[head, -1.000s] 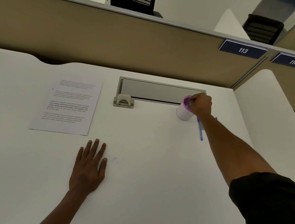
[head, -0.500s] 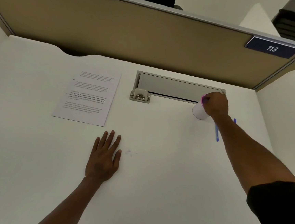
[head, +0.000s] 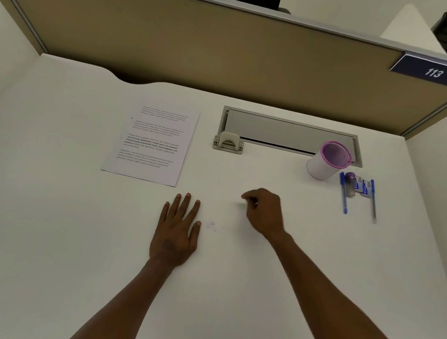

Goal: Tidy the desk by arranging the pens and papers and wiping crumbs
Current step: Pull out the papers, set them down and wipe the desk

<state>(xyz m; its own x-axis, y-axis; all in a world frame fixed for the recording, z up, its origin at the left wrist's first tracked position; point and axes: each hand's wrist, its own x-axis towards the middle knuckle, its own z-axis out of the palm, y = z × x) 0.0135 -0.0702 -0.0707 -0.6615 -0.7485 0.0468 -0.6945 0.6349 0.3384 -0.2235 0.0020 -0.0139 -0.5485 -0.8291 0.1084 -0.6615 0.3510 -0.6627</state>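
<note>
Few crumbs (head: 212,225) betw. flat spread left hand (head: 176,231), curled right hand (head: 264,213).

White desk (head: 233,292) with paper (head: 151,144), cup (head: 322,167), pens (head: 343,196).

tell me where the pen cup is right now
In the head view the pen cup stands at the far right of the desk, against the right end of the cable tray, with the blue pens just right of it.

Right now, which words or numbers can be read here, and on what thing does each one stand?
"113": white digits on the dark blue plate fixed to the cubicle partition.
Printed sheet of paper: several paragraphs, too small and blurred to read.
Pens and white cup: no readable marking.
</note>
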